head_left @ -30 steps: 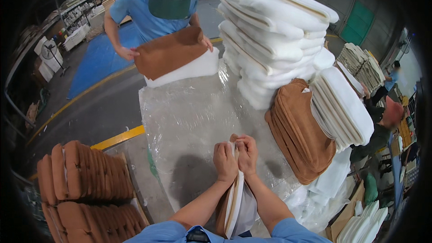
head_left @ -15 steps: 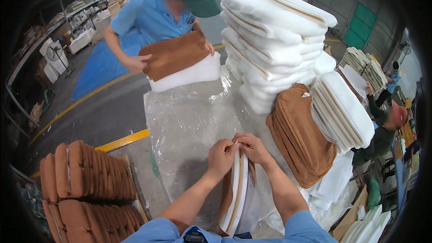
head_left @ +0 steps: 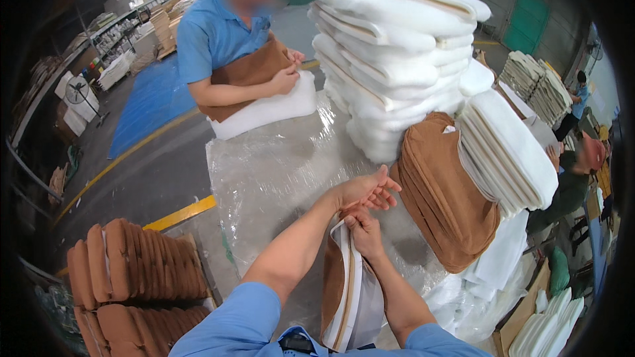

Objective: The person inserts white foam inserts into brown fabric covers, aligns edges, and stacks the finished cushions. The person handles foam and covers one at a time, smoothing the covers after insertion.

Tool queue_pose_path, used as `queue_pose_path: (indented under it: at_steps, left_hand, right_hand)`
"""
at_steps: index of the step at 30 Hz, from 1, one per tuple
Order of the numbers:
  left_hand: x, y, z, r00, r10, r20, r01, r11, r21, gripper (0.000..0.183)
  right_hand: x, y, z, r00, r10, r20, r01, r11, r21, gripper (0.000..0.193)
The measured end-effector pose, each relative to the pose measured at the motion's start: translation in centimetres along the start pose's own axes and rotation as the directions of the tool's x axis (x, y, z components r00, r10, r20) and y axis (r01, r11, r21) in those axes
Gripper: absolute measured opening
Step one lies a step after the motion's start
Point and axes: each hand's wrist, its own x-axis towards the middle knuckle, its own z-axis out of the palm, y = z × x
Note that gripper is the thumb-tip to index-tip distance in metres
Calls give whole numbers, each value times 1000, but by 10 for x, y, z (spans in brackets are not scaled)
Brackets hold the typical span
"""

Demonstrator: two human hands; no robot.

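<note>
Between my forearms a cushion with a brown fabric cover stands on edge, its open side showing white padding and a tan layer. My right hand is closed around the cover's far end, with the fingers curled in. Just beyond it, my left hand is turned with its fingers spread and nothing visible in them. The left wrist passes close above the cover's tip; whether it touches cannot be made out. The cushion stands at the near side of a table covered in clear plastic.
Brown covers lie stacked to the right, against white pads. Behind them rises a tall stack of white padding. Finished-looking brown cushions stand in rows at left. Across the table a co-worker handles another brown cover on a white pad.
My left hand has let go of the cover's end and moved up and right, opening. My right hand keeps its grip, slightly nearer me. The co-worker's arm has swung across their cover.
</note>
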Motion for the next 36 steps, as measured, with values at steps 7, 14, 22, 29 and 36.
queue_pose_path:
  at_steps: [7,14,22,29,36]
  left_hand:
    - [-3,-13,18,1000,15,-3,-15,1000,26,78]
    - [-35,-75,-25,649,531,-544,-540,826,162,45]
    - [-97,-95,-15,777,340,-531,-378,925,39,35]
    - [-238,-144,-17,323,359,-876,-29,929,370,34]
    - [-316,-190,111,82,222,-972,-242,950,197,40]
  right_hand:
    - [-16,3,-1,999,-40,-34,40,999,14,15]
    - [-6,-15,-3,996,-78,33,77,997,14,13]
    - [-108,-41,-47,964,266,26,-258,897,359,64]
    - [-319,-76,-67,802,597,-5,-558,753,347,66]
    - [-244,-31,-76,688,561,-460,-273,788,553,75]
